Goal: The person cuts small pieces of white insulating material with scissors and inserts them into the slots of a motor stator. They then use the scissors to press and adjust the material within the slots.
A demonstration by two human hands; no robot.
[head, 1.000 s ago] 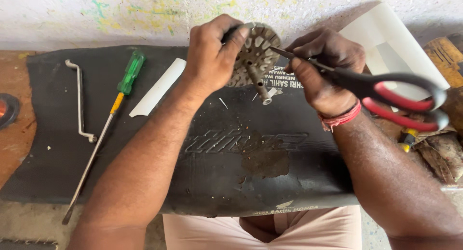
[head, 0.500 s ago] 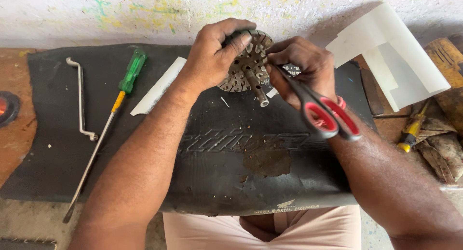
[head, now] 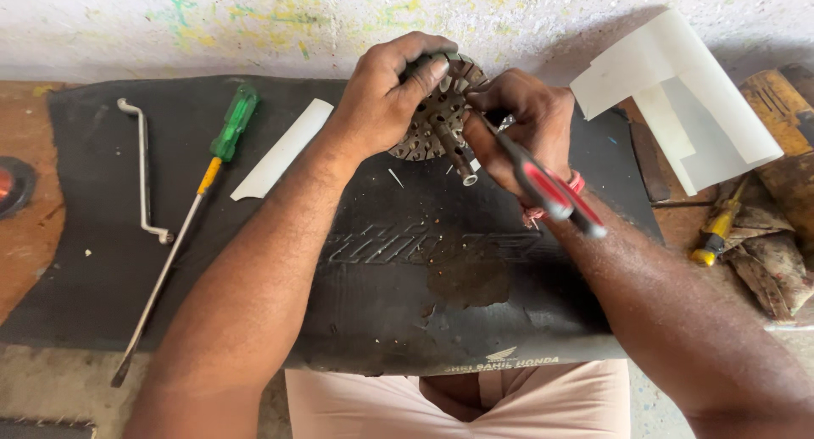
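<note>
While both grip it, metal disc (head: 428, 121) overhangs mat's (head: 110, 261) far edge.

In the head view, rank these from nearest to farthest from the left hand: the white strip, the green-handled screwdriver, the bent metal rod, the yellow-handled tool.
From the left hand:
1. White strip, just to its left on the black mat.
2. Green-handled screwdriver, further left.
3. Bent metal rod, near the mat's left edge.
4. Yellow-handled tool, far off on the right, past the right hand.

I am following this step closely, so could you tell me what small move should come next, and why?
Probably ease the scissors tip into a slot, since the right hand aims them at the slotted metal disc while the left hand grips its rim.
</note>
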